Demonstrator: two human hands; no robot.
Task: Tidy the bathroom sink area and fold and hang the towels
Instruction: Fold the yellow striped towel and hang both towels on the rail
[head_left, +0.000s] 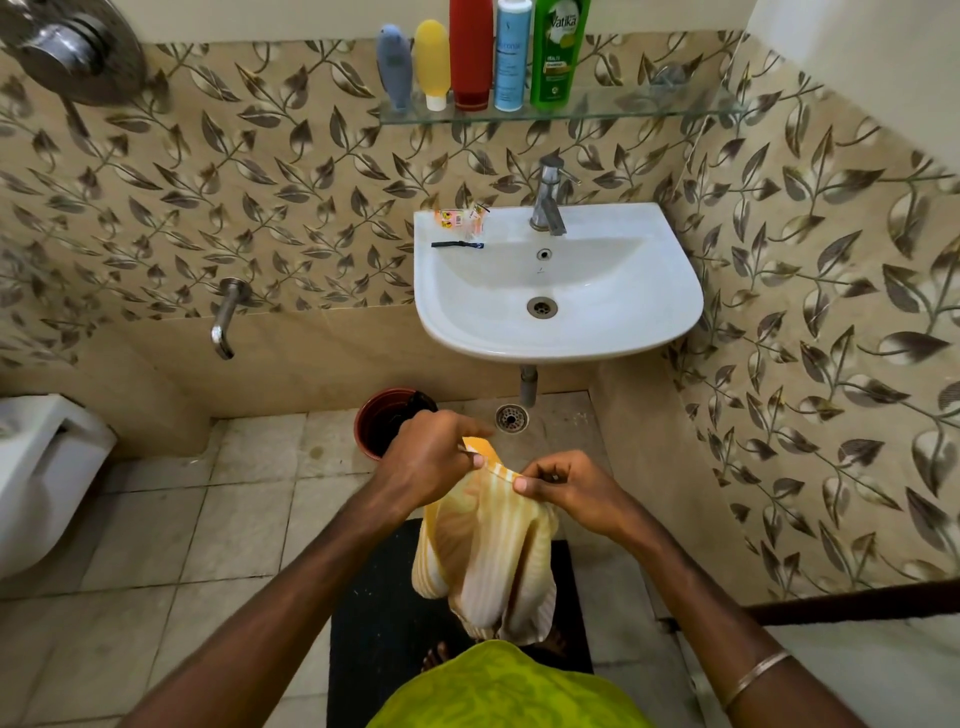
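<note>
A yellow and white striped towel hangs in front of me, below the white sink. My left hand pinches one top corner of it and my right hand pinches the top edge close beside, so the cloth droops in folds over a black floor mat. On the sink's left rim lie small sachets and a dark razor. Several bottles stand in a row on the glass shelf above the tap.
A brown bucket stands on the tiled floor under the sink's left side, next to a floor drain. A wall spout sticks out at left, a white toilet sits at far left. Tiled walls close in at right.
</note>
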